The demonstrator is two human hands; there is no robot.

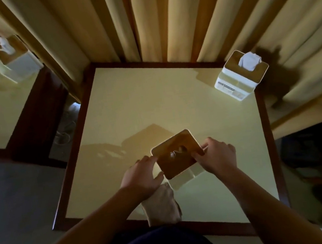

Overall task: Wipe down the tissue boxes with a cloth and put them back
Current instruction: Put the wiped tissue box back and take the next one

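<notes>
Both hands grip the tissue box between them.

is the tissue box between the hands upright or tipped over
Upright. The tissue box stands on the table with its brown lid facing up, the left hand and right hand holding its sides.

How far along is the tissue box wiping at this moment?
Nothing shows as finished. In hand: both hands, left hand and right hand, hold the near tissue box by its sides on the table, with the cloth hanging under the left hand. Left: the corner tissue box and the one on the neighbouring table; whether either has been wiped cannot be told.
</notes>
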